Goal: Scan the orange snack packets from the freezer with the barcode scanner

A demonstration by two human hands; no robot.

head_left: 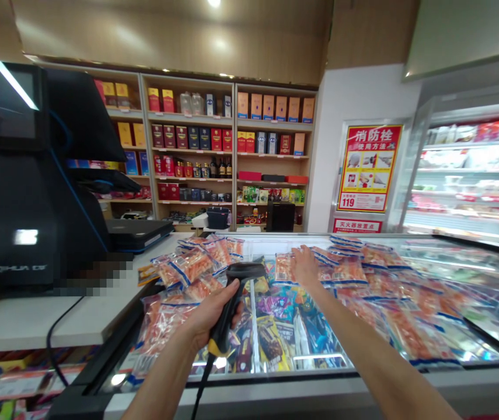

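Head view: freezer (407,379) with glass lid spans the foreground, sealed packets (380,291) heaped across its top. Beside it at left, a white surface (35,321) carries a black register (35,192). Left hand (214,312) has its grip wrapped tight around the handle of a black scanner (236,291), held over the freezer glass near the packets. Right hand (304,265) reaches forward, grip spread, fingers resting on one packet (285,267).

Packets (354,274) lie on the freezer lid (472,262), register (35,192) at left, shelves (227,157) behind.
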